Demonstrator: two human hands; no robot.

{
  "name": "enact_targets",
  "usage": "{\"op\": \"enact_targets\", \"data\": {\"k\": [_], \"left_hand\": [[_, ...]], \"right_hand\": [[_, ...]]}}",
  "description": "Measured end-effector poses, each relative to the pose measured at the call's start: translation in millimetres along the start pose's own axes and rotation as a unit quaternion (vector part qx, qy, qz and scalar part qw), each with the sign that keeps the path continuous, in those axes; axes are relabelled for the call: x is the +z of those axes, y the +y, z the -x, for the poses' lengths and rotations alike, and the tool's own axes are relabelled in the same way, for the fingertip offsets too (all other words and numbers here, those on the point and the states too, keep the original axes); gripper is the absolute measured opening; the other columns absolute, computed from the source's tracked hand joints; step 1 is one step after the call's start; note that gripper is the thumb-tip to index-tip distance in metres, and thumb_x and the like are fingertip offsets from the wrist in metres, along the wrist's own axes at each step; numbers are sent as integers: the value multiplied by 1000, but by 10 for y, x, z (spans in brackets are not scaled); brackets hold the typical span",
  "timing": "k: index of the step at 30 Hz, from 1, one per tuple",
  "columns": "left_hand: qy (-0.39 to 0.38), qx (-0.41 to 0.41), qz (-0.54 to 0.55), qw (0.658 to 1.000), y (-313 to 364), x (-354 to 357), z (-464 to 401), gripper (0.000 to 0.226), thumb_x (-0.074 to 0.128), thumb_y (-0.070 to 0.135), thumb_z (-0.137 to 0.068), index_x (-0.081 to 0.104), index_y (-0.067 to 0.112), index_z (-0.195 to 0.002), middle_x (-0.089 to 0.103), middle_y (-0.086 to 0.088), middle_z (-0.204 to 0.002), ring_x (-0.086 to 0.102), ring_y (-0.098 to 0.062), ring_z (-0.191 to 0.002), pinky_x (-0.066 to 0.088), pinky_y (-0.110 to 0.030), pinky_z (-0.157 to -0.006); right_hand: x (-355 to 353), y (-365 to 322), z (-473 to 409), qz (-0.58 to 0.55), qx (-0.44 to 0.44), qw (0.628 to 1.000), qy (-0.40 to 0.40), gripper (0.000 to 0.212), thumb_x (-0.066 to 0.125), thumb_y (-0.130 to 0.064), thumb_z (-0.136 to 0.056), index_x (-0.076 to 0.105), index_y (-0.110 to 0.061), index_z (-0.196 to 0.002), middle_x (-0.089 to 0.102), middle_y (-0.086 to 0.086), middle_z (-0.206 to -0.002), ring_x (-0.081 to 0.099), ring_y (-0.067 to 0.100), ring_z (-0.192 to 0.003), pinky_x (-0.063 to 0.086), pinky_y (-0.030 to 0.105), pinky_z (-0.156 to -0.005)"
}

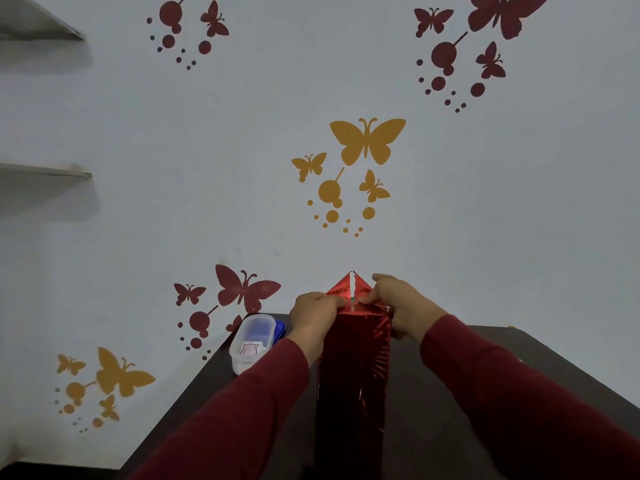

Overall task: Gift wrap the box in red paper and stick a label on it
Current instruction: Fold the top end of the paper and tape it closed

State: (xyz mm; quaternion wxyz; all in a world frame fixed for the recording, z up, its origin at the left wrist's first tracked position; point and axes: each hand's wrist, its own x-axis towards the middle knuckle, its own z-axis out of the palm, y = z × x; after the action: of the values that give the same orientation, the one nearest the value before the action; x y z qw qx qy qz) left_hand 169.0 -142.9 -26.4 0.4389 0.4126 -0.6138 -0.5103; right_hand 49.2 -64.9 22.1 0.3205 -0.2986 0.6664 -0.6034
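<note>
A tall rectangular box (353, 375), sheathed in glossy, crinkled red foil paper (360, 327), stands upright on the dark matte table (450, 393) between two dark red sleeves. At its top end the left hand (313, 313) and right hand (398, 303) each pinch the foil beside a triangular flap (341, 287) that rises to a point. Left of the box sits a translucent rounded plastic container (252, 341), and beyond it a pale wall (242, 150) bears maroon and mustard butterfly decals.

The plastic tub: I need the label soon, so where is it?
In the head view, the plastic tub sits on the dark table, just left of the left hand.
</note>
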Motion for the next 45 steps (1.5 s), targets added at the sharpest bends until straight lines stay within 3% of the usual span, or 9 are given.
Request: {"op": "enact_targets", "data": {"k": [5, 10, 15, 19, 22, 28, 35, 39, 45], "left_hand": [[5, -8, 7, 1000, 2, -16, 36, 19, 75, 28, -82, 74, 9, -80, 75, -7, -84, 66, -22, -76, 45, -28, -60], [10, 3, -17, 1000, 26, 9, 48, 22, 63, 30, -91, 67, 12, -78, 72, -8, -90, 66, -29, -89, 51, -33, -73], [24, -18, 53, 998, 59, -75, 20, 47, 49, 44, -87, 70, 7, -108, 71, -20, -118, 66, -41, -112, 54, -52, -100], [127, 149, -8, 981, 126, -127, 397, 22, 49, 27, -101, 64, 16, -112, 65, 5, -110, 54, -19, -108, 41, -36, -91], [167, 352, -84, 917, 21, 7, 684, 18, 54, 25, -97, 64, 25, -112, 60, 14, -115, 47, -9, -111, 41, -32, -93], [-22, 566, -139, 812, -316, 761, 1023, 16, 63, 19, -90, 61, 21, -106, 55, 14, -106, 54, -10, -104, 46, -33, -90], [-258, 432, -238, 831, -904, 1883, 1105, 89, 70, 60, -83, 31, 25, -155, 31, 9, -159, 33, -14, -143, 34, -36, -117], [-253, 421, -234, 839, -1143, 2234, 1151, 101, 60, 72, -86, 14, 24, -162, 16, 8, -169, 16, -11, -155, 23, -35, -124], [-271, 415, -228, 838, -1210, 2277, 1122, 102, 55, 70, -82, 8, 30, -164, 6, 14, -170, 5, -1, -154, 17, -35, -122]], "right_hand": [[1, 174, -58, -14, -36, 999, 8, 77, 77, 1, -68, 59, -30, -136, 70, 11, -118, 72, 30, -105, 60, 48, -92], [-14, 253, -156, 3, -62, 997, 43, 68, 61, 1, -73, 65, -33, -132, 72, 8, -112, 73, 25, -95, 61, 43, -92], [-132, 279, 204, 42, -97, 988, 109, 53, 46, -7, -91, 61, -33, -134, 64, 1, -125, 59, 12, -74, 47, 28, -64], [-428, 450, 351, 34, -138, 976, 164, 36, 52, -15, -95, 71, -27, -124, 71, -7, -112, 67, 11, -96, 55, 32, -84], [-709, 648, 506, 45, -142, 975, 163, 18, 63, -21, -93, 78, -30, -99, 77, -11, -84, 73, 10, -93, 58, 43, -97], [-1399, 1028, 898, 160, -183, 943, 227, 24, 76, -46, -89, 77, -27, -74, 73, -6, -63, 70, 5, -66, 58, 32, -76], [-2133, 1409, 893, 287, -83, 888, 350, 34, 64, -39, -89, 68, -12, -69, 65, -1, -61, 65, 21, -64, 52, 36, -59], [-2298, 1506, 778, 160, 83, 948, 263, 39, 68, -53, -87, 72, -14, -84, 70, 6, -84, 70, 26, -81, 64, 46, -73], [-2331, 1399, 699, -8, 193, 970, 149, 23, 72, -23, -93, 62, -12, -111, 61, 12, -110, 63, 35, -96, 61, 55, -79]]}}
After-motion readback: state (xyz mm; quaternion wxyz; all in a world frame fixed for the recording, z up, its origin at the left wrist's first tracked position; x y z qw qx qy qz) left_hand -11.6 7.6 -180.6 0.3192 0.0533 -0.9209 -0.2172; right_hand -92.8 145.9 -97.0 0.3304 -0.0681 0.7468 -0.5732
